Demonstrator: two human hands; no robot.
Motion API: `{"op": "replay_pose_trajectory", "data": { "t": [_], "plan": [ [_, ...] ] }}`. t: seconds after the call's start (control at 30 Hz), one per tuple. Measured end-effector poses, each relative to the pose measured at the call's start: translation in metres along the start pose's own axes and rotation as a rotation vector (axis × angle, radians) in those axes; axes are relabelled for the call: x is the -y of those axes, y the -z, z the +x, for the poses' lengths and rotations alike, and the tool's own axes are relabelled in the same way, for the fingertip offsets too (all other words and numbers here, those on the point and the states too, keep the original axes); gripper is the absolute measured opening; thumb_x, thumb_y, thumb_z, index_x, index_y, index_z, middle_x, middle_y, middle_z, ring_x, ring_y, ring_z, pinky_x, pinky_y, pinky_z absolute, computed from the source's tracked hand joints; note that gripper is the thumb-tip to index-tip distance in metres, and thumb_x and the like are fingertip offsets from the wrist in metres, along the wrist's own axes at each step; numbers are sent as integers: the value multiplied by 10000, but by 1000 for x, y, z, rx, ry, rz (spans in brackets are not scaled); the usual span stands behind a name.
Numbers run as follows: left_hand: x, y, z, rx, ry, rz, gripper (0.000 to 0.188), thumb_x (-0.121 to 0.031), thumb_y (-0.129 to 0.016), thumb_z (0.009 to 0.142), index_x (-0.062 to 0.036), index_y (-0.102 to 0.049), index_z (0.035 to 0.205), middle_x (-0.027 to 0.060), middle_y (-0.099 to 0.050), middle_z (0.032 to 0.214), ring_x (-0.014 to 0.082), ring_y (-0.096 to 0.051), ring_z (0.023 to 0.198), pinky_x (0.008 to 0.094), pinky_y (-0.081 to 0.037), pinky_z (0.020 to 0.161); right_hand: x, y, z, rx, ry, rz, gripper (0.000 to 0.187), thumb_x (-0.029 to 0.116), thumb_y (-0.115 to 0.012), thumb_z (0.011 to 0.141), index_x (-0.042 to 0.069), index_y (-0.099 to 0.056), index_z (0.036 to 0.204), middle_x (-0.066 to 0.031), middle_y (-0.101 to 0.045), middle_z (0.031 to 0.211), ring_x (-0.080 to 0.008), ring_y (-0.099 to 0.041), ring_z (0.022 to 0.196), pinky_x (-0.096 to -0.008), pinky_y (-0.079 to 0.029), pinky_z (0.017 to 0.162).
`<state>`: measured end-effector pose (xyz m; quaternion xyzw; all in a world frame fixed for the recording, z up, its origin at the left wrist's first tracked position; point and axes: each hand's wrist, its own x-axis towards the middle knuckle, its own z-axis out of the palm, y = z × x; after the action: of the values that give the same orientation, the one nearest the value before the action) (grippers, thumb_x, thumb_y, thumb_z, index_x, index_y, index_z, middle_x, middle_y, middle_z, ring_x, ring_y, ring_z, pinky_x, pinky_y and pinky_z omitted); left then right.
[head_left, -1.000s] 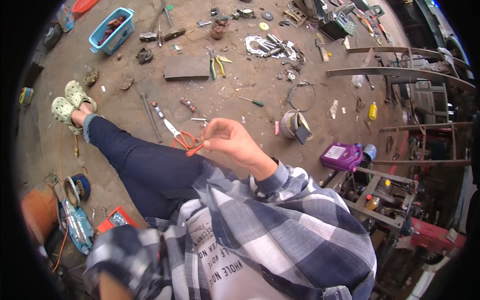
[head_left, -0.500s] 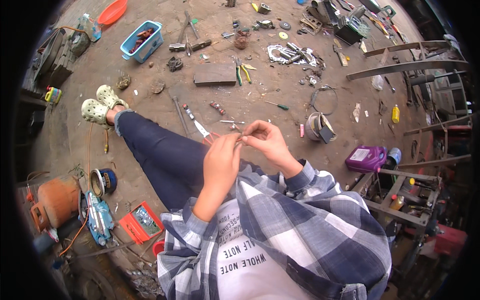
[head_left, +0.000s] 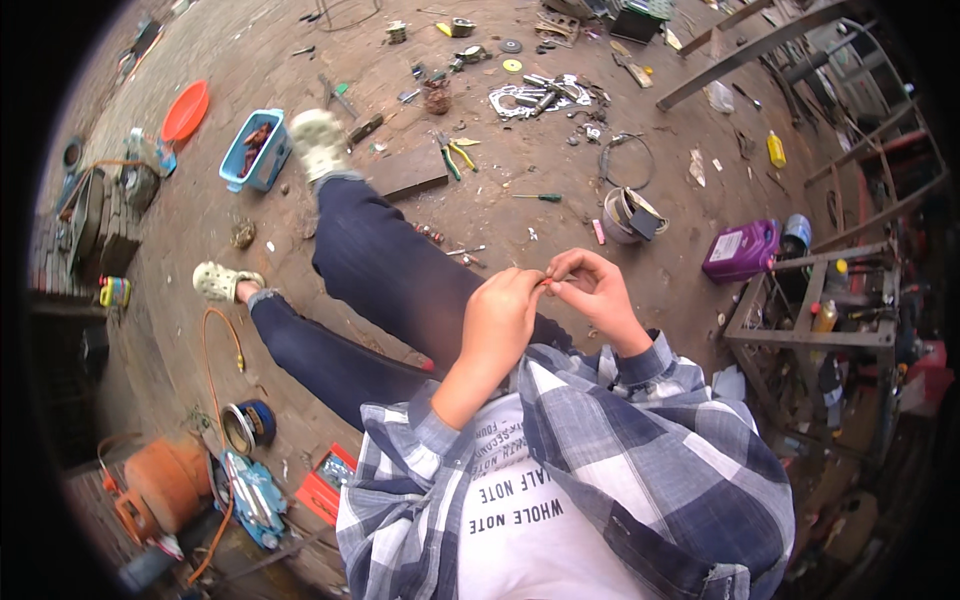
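Note:
My left hand [head_left: 500,315] and my right hand [head_left: 597,292] meet above my lap, both closed in a pinch with the fingertips together. Between them is a small, thin reddish piece [head_left: 545,282], mostly covered by fingers and too small to name. On the ground beyond lie a screwdriver [head_left: 540,198] with a green handle, pliers [head_left: 455,155] with yellow-green handles and a dark rectangular block [head_left: 400,178]. A small metal rod [head_left: 466,250] shows past my raised leg. Something with a red end [head_left: 428,365] is partly hidden between my legs.
A round bucket [head_left: 630,215] and a purple jug [head_left: 740,250] stand to the right, near a metal frame [head_left: 815,337]. At the left are a blue basin [head_left: 257,150], an orange gas cylinder [head_left: 168,482], a hose [head_left: 212,390] and a red tray [head_left: 325,492].
My legs have parted, and one foot has swung up over the block and hammers. The view has shifted. My hands remain together, pinching.

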<state>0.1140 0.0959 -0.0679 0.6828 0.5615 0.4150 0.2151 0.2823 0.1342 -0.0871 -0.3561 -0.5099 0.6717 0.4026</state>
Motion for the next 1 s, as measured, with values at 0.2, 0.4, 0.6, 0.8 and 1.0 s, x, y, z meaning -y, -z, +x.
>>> {"op": "replay_pose_trajectory", "data": {
  "t": [0.2,0.4,0.6,0.8,1.0],
  "plan": [
    [3,-30,21,127,-70,35,96,-68,-649,787,-41,-658,878,117,-612,760,308,-606,723,386,-483,643,-6,39,0,-219,63,6,132,114,-584,907,-4,-602,963,-90,-599,1063,-140,-590,937,-286,-516,826],
    [28,-71,60,376,-92,79,175,-44,-594,714,-43,-622,887,97,-592,776,274,-603,754,370,-505,637,-108,148,70,-753,-226,-78,170,124,-617,897,-15,-610,996,-48,-641,896,-112,-605,795,-252,-509,716],
    [52,-107,105,506,-55,87,201,-62,-584,710,-30,-611,907,75,-589,796,238,-595,767,337,-501,662,-251,245,161,-1078,-346,-274,180,100,-661,831,-24,-666,961,-90,-683,852,-139,-637,781,-270,-502,701],
    [61,-120,105,818,63,87,163,-63,-567,701,-43,-556,863,90,-539,796,258,-570,768,356,-486,643,-349,300,229,-1336,-346,-295,200,95,-666,818,-17,-677,984,-106,-696,909,-177,-652,842,-298,-500,777],
    [58,-122,95,981,182,41,70,-107,-550,744,-56,-585,778,82,-557,778,241,-563,748,335,-453,633,-363,309,279,-1588,-403,-461,250,71,-648,798,70,-696,1044,-160,-678,949,-292,-646,885,-367,-492,819]
  ]
}}
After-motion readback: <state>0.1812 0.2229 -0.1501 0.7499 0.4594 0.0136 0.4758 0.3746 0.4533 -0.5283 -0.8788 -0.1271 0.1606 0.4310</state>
